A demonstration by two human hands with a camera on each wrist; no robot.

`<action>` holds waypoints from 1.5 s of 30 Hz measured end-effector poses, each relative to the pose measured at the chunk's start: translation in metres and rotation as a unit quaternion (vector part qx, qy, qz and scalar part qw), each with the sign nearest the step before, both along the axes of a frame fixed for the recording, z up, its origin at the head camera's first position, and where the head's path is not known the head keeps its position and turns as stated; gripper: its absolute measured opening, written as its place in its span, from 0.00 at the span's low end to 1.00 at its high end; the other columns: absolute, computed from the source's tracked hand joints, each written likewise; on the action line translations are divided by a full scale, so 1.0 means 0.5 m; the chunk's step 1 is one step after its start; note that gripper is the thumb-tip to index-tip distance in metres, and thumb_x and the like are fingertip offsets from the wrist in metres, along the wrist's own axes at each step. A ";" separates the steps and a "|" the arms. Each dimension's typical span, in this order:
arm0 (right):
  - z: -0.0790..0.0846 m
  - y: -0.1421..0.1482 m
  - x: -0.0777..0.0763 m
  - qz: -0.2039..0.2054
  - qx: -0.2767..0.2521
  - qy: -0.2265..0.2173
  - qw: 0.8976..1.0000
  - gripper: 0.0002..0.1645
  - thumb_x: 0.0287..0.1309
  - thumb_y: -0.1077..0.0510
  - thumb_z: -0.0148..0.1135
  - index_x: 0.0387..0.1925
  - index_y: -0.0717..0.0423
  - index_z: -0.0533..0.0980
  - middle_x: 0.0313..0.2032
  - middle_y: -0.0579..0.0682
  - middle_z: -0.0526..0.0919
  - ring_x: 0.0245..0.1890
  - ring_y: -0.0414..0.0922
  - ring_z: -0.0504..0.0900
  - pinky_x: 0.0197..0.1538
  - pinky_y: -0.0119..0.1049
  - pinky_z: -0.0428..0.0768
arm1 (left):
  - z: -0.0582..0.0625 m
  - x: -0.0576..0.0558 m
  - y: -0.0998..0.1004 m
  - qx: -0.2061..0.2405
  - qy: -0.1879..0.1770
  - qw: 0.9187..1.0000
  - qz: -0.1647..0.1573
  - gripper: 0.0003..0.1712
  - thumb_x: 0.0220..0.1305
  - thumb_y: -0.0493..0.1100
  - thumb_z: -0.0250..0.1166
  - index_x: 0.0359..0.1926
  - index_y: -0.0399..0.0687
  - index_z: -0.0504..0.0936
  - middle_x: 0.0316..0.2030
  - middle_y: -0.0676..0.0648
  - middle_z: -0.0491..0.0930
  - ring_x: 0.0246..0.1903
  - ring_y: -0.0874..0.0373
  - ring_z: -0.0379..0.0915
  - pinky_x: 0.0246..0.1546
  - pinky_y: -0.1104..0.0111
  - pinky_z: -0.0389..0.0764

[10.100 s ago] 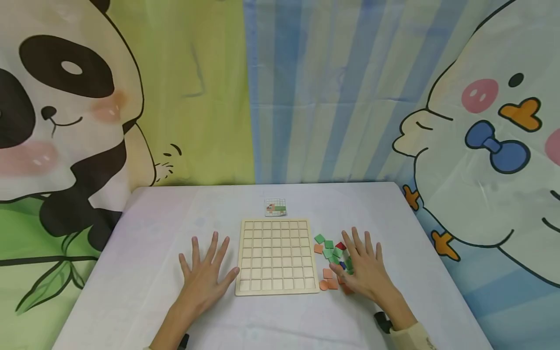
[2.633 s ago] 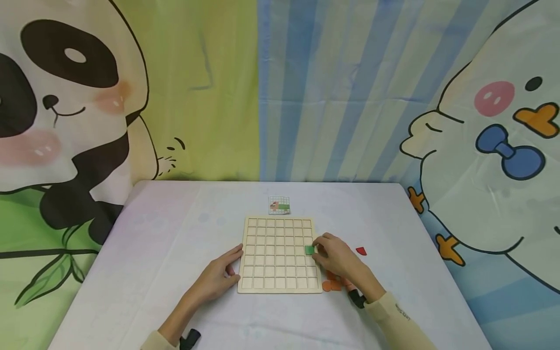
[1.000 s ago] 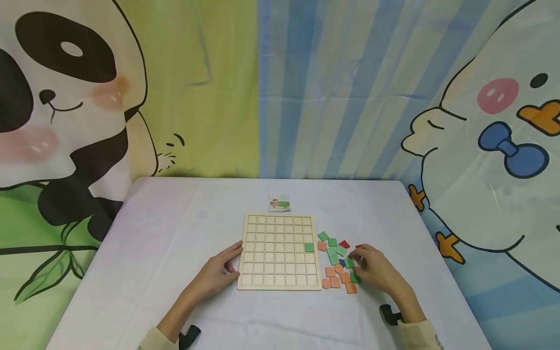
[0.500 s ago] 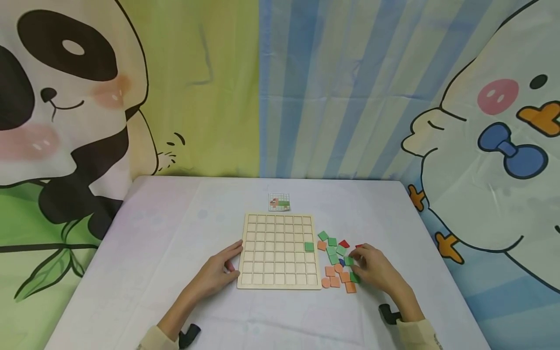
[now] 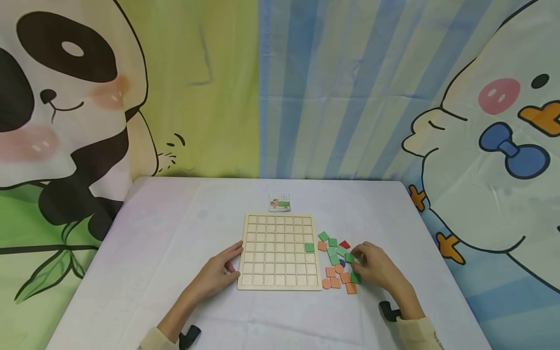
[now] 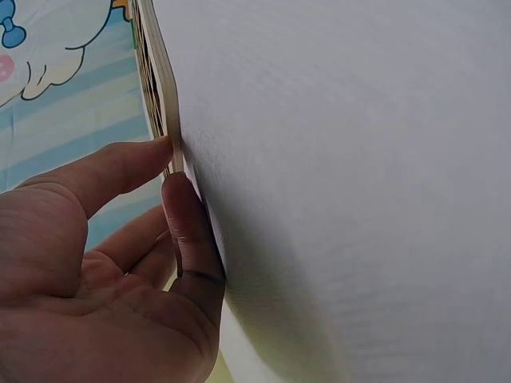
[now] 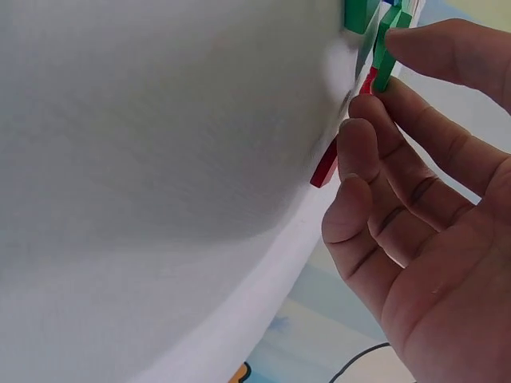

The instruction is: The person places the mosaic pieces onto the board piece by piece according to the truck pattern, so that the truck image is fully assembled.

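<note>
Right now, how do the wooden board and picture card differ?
The wooden board is larger; the picture card is smaller. The board is bare wood except one green tile, while the card bears a colored picture. The left hand touches the board; no hand touches the card. Both show a grid.

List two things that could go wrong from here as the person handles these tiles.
The right hand pinches a green tile close beside other loose tiles, so lifting it might nudge them.
The left hand touches the board at its edge; a jolt there could shift the placed tile.
</note>
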State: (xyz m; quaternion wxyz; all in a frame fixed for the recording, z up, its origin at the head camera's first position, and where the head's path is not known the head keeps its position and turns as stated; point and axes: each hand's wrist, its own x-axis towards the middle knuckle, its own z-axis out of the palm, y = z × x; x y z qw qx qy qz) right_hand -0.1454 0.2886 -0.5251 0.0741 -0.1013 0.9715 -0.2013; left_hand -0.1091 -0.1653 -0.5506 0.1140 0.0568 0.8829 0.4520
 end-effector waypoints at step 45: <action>0.010 -0.110 -0.014 0.080 -0.052 0.006 0.995 0.13 0.60 0.60 0.73 0.47 0.54 0.84 0.38 0.44 0.83 0.35 0.41 0.76 0.38 0.28 0.77 | -0.001 0.000 -0.002 0.000 -0.003 1.000 -0.001 0.42 0.61 0.28 0.72 0.76 0.40 0.71 0.81 0.49 0.64 0.32 0.67 0.70 0.30 0.74 0.75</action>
